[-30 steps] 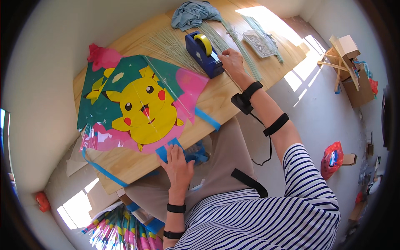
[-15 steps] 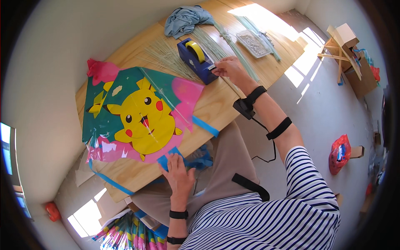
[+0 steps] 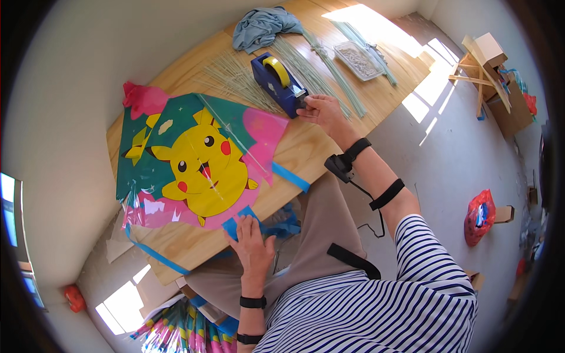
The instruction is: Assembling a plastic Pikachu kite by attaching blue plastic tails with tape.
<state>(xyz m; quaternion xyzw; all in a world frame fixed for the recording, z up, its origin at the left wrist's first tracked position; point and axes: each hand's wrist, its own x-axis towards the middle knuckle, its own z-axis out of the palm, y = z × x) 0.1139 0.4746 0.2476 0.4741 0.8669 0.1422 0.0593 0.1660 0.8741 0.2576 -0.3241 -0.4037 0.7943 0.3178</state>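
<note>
A kite sheet, printed with a yellow cartoon figure on green and pink, lies spread on the wooden table. My left hand rests flat with its fingers stretched over a blue piece at the kite's near edge. Farther off to the right stands a dark blue tape dispenser carrying a yellow-cored roll of tape. At its cutter end my right hand is closed in a pinch on the tape end; the tape between the fingertips is hardly visible.
Thin pale sticks lie in bundles behind the dispenser. A crumpled grey-blue cloth and a clear plastic box of small pieces stand at the back. Blue strips hang over the near edge. A red bag sits on the floor.
My right hand has moved slightly toward me, down along the front of the dispenser, showing more of its cutter end. The left hand and the kite have stayed put.
</note>
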